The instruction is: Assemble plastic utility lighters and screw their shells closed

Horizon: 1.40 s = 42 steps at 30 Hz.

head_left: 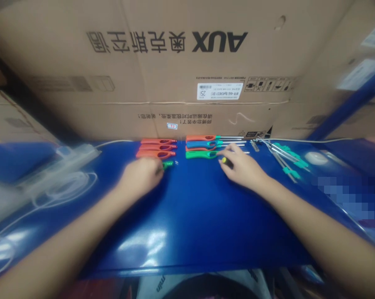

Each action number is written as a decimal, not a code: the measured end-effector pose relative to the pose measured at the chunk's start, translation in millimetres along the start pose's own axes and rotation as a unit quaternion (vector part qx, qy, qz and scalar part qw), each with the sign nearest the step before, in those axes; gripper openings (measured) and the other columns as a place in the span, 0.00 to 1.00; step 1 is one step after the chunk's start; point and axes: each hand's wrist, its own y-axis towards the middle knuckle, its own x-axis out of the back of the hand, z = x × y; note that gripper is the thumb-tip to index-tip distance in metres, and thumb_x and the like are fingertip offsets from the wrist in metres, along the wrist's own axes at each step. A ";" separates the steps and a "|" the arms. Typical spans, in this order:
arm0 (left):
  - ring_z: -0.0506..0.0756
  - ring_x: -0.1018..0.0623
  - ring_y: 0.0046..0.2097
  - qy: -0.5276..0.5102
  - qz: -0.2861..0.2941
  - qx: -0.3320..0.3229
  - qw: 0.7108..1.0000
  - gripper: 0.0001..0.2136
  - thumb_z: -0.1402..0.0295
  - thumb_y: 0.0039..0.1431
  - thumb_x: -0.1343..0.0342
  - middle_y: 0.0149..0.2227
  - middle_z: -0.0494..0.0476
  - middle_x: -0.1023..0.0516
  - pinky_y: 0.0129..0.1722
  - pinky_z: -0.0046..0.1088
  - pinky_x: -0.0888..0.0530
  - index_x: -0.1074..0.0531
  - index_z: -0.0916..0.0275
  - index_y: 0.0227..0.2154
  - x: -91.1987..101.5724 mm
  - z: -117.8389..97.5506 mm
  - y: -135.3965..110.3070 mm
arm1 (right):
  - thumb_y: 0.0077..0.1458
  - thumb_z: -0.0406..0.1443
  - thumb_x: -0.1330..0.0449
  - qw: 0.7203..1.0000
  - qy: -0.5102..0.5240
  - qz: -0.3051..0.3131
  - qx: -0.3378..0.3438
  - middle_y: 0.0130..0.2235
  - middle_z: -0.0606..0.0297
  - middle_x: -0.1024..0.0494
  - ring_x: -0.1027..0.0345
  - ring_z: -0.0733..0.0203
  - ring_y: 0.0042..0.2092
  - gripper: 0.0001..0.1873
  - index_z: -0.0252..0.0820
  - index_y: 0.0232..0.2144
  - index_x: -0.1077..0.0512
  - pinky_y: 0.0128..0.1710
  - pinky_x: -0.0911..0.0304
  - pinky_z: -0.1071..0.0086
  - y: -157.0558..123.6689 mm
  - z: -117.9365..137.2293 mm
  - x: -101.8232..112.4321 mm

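My left hand (144, 172) is closed around a green lighter handle (168, 165), whose end pokes out past the fingers above the blue table. Tucked in my closed right hand (245, 168) is a short tool with a yellow-and-black handle, probably a screwdriver (227, 162). The fingertips of that hand are at the trigger end of a green gas lighter (201, 154) lying flat. Beyond it lie an orange lighter (201, 138) and a blue lighter (203, 144) with metal tubes pointing right. Several red-orange lighter handles (156, 154) without tubes are stacked in a row beyond my left hand.
Loose metal tubes with teal ends (288, 160) lie to the right, near a white rounded object (316, 158). A white power strip (66, 166) with coiled cable is at the left. A large cardboard box (162, 83) stands along the back of the blue table (190, 220).
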 end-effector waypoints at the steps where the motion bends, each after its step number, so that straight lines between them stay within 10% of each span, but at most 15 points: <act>1: 0.60 0.19 0.37 -0.005 0.002 -0.009 1.000 0.09 0.64 0.61 0.48 0.36 0.57 0.18 0.29 0.29 0.31 0.24 0.57 0.33 2.3 -4.2 -3.9 | 0.60 0.36 0.46 1.000 0.001 -0.025 -0.002 0.52 0.51 0.28 0.26 0.51 0.42 0.17 0.39 0.49 0.26 0.41 0.28 0.59 0.4 -1.9 7.9; 6: 0.59 0.22 0.36 -0.083 0.007 -0.113 0.990 0.06 0.67 0.60 0.44 0.32 0.57 0.20 0.32 0.32 0.29 0.24 0.58 0.29 2.7 -36.5 -24.5 | 0.64 0.38 0.49 0.993 0.004 -0.105 0.059 0.45 0.49 0.29 0.30 0.50 0.45 0.13 0.37 0.41 0.27 0.49 0.33 0.57 1.2 -21.5 35.6; 10: 0.58 0.25 0.39 -0.204 -0.019 -0.243 0.948 0.07 0.65 0.65 0.44 0.35 0.56 0.18 0.40 0.37 0.30 0.23 0.59 0.34 -9.2 -64.8 -33.9 | 0.67 0.41 0.50 0.980 -0.093 -0.034 0.173 0.46 0.50 0.24 0.31 0.46 0.49 0.15 0.40 0.40 0.25 0.48 0.37 0.54 -3.0 -46.7 42.6; 16: 0.57 0.25 0.50 -0.294 -0.036 -0.317 0.901 0.13 0.60 0.67 0.44 0.48 0.55 0.19 0.51 0.38 0.33 0.26 0.55 0.52 -15.2 -76.2 -34.1 | 0.64 0.48 0.45 0.990 -0.115 -0.055 0.053 0.43 0.56 0.19 0.27 0.49 0.43 0.17 0.43 0.41 0.24 0.40 0.37 0.61 -12.8 -85.5 58.9; 23: 0.61 0.28 0.58 -0.231 0.010 -0.276 0.933 0.27 0.59 0.62 0.40 0.58 0.57 0.26 0.58 0.41 0.32 0.37 0.51 0.63 -0.2 -41.1 -18.6 | 0.60 0.41 0.44 0.984 -0.119 -0.101 -0.086 0.35 0.54 0.21 0.26 0.49 0.38 0.13 0.41 0.30 0.25 0.40 0.35 0.61 -12.6 -116.1 70.5; 32: 0.56 0.23 0.46 -0.235 0.091 -0.252 0.935 0.13 0.66 0.59 0.41 0.47 0.54 0.24 0.47 0.32 0.26 0.26 0.54 0.47 2.9 -24.0 -12.7 | 0.44 0.31 0.35 0.970 -0.136 0.133 -0.152 0.32 0.62 0.25 0.30 0.60 0.30 0.07 0.43 0.30 0.21 0.32 0.35 0.69 -15.3 -132.9 47.7; 38: 0.56 0.24 0.45 -0.297 0.063 -0.270 0.914 0.10 0.65 0.62 0.43 0.44 0.55 0.25 0.45 0.32 0.27 0.25 0.57 0.45 -12.6 -38.2 -15.0 | 0.56 0.41 0.40 0.970 -0.149 0.137 -0.133 0.39 0.54 0.26 0.30 0.54 0.34 0.12 0.40 0.37 0.22 0.36 0.34 0.63 -14.8 -125.5 48.6; 42: 0.56 0.25 0.45 -0.352 0.030 -0.258 0.899 0.12 0.65 0.60 0.40 0.44 0.56 0.25 0.45 0.32 0.27 0.25 0.59 0.46 -26.9 -50.5 -16.2 | 0.63 0.40 0.46 0.999 -0.025 0.009 0.043 0.40 0.55 0.26 0.30 0.53 0.42 0.12 0.40 0.36 0.26 0.45 0.35 0.60 -15.4 -82.9 47.4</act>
